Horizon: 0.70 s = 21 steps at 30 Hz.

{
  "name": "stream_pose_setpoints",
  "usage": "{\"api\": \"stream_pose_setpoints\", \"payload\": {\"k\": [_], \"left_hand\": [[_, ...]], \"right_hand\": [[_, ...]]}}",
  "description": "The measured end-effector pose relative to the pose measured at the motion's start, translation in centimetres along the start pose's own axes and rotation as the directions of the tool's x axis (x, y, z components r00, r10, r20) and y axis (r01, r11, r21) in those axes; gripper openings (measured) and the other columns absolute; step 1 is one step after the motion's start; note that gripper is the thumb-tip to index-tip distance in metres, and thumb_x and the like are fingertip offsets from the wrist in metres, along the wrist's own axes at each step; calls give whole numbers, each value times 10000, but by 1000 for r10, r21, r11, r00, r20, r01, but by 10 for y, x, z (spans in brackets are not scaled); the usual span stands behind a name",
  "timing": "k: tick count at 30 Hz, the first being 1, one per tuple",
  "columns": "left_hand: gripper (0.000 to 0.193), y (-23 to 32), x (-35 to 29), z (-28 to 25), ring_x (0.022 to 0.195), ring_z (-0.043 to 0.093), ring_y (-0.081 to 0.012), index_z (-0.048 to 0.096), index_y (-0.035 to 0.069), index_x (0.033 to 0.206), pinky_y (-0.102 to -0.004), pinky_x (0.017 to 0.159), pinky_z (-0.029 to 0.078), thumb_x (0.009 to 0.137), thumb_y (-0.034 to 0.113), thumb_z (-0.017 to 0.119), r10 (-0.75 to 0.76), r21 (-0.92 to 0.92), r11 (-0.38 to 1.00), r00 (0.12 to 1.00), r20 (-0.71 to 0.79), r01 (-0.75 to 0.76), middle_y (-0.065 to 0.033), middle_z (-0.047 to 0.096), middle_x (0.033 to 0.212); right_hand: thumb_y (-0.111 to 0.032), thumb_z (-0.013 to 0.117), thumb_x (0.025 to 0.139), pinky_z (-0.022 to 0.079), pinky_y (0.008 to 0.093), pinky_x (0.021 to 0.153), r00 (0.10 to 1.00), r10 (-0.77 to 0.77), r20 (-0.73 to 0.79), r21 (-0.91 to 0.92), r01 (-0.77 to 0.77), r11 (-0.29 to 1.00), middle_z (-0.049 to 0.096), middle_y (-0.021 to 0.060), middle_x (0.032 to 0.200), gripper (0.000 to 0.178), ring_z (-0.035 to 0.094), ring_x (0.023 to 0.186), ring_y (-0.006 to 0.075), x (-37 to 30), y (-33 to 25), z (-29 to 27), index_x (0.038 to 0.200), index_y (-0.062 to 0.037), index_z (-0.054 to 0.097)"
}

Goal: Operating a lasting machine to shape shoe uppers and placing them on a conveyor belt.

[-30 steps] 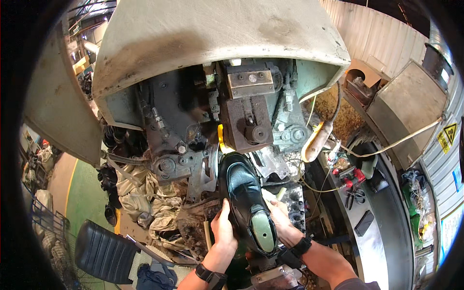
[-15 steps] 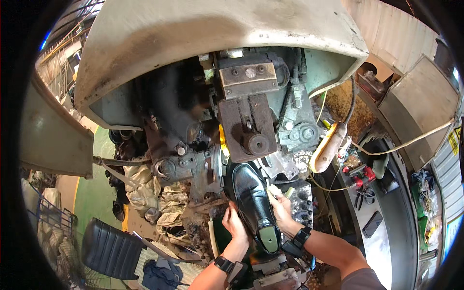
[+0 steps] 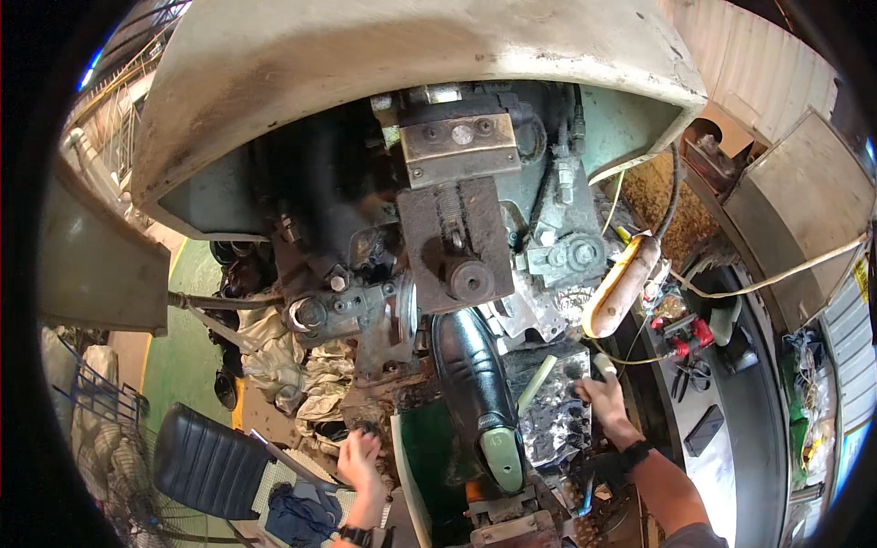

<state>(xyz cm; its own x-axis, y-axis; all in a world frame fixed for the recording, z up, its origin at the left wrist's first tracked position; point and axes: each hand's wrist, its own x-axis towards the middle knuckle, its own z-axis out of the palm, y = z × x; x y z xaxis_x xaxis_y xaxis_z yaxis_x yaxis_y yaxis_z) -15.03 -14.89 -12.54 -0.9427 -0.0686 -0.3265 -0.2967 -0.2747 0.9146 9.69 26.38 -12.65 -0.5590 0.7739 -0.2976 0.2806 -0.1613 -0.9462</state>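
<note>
A glossy black shoe upper [image 3: 468,370] is stretched over a pale green shoe last [image 3: 501,457]. It stands in the machine [image 3: 459,242], toe under the dark metal block and heel end toward me. Neither of my hands touches it. My left hand [image 3: 361,461] is left of the shoe, fingers curled beside dark machine parts; whatever is in them is hidden. To the right of the shoe, my right hand [image 3: 603,402] has its fingers closed on a small pale piece [image 3: 604,365]. Between shoe and right hand, a pale green stick [image 3: 536,382] lies on the dark, shiny machine surface [image 3: 557,411].
A big cream machine hood [image 3: 411,46] arches overhead. An oblong lamp [image 3: 621,285] hangs at right by a cable. Beyond it, a bench [image 3: 717,484] holds a phone [image 3: 704,427], scissors [image 3: 692,376] and a red-handled tool [image 3: 692,336]. A black chair [image 3: 206,461] is at lower left.
Both hands have let go of the shoe: the left drew down and left, the right moved out to the right with the pale piece. The shoe stays in the machine, heel slightly lower.
</note>
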Motion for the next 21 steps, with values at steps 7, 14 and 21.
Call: {"api": "stream_pose_setpoints", "payload": {"k": [7,14,21], "left_hand": [[213,-54,4,-124,758,644,-143,650,23,1077,-294,693,541,1013,226,649,-130,123,979,962,-240,163,-43,666,860],[203,5,-35,-27,779,641,-150,651,48,1068,-305,720,536,1053,245,606,80,107,990,991,108,-92,-47,669,855],[298,85,-131,45,788,678,-228,721,3,1148,-325,679,558,1086,250,564,618,371,177,396,679,-912,-132,706,1017]], "right_hand": [[-247,749,906,435,395,1094,971,224,85,70,-230,971,613,216,1411,980,581,1294,281,-2,60,9,1581,109,134],[-193,723,930,468,401,1053,982,188,35,174,-191,966,593,211,1421,945,597,1261,272,-19,73,-30,1585,99,106],[-126,736,921,573,344,795,988,-31,-151,-107,15,994,770,94,987,421,695,868,144,-123,51,-81,1307,18,654]]}}
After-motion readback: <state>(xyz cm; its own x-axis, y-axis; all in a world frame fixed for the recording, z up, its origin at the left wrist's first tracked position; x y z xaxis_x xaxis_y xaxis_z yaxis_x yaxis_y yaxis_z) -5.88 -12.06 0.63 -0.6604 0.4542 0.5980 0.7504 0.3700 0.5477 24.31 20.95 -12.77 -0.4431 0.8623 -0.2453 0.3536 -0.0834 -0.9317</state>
